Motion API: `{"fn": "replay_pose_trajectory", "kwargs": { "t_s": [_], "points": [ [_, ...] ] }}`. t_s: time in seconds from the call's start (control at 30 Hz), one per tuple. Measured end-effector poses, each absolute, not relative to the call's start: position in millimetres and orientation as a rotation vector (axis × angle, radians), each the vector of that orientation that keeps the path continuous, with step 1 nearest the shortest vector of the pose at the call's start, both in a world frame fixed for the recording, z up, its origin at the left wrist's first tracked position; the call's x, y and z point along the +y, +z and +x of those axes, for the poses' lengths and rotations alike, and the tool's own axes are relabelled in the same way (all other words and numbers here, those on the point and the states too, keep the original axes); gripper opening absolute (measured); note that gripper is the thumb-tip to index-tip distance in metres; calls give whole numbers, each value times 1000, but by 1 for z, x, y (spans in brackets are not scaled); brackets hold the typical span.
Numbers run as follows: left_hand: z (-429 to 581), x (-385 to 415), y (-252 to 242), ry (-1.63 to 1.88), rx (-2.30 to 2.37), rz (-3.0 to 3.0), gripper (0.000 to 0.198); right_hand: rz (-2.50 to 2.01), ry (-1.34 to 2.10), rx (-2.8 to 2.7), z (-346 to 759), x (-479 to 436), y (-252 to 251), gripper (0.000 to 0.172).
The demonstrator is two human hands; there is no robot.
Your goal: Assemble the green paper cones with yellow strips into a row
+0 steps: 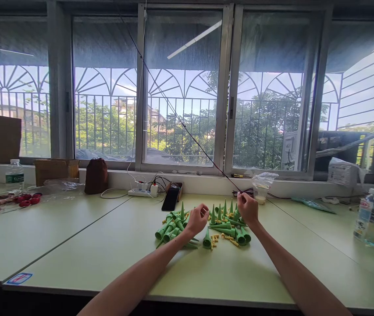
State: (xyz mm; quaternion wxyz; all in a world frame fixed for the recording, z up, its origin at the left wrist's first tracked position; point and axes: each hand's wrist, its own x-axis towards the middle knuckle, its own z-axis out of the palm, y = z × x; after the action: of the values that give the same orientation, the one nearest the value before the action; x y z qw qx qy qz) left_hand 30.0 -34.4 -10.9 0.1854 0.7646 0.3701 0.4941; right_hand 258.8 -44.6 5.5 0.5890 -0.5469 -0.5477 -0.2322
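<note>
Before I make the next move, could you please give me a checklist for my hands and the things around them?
1. Left hand free: cannot tell; its curl could hide a small piece.
2. Right hand free: cannot tell; its grasp is too small to read.
3. Front green cone upright: ok, tip up.
4. Yellow pieces in one group: not ok, scattered.
5. Bottle at right apart from both hands: ok, upright.

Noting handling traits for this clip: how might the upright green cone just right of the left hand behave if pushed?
The green cone shows a crisp taper, so it is probably stiff. With its wide end down, a low nudge would likely slide it, but a push near the point may tip it. Its round body could then roll.
</note>
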Motion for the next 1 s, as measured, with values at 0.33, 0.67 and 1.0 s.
{"fn": "replay_pose_trajectory", "kwargs": {
  "t_s": [0.33, 0.67, 1.0],
  "points": [
    [30, -34, -12, 1395, 1027, 2195, 13, -1499, -599, -1145, 274, -41, 1, 33],
    [31, -33, -14, 1408, 1017, 2209, 14, -1386, -759, -796, 302, -43, 9, 45],
    [31, -35, -13, 1408, 1032, 2228, 14, -1807, -406, -1105, 304, -26, -17, 33]
  ]
}}
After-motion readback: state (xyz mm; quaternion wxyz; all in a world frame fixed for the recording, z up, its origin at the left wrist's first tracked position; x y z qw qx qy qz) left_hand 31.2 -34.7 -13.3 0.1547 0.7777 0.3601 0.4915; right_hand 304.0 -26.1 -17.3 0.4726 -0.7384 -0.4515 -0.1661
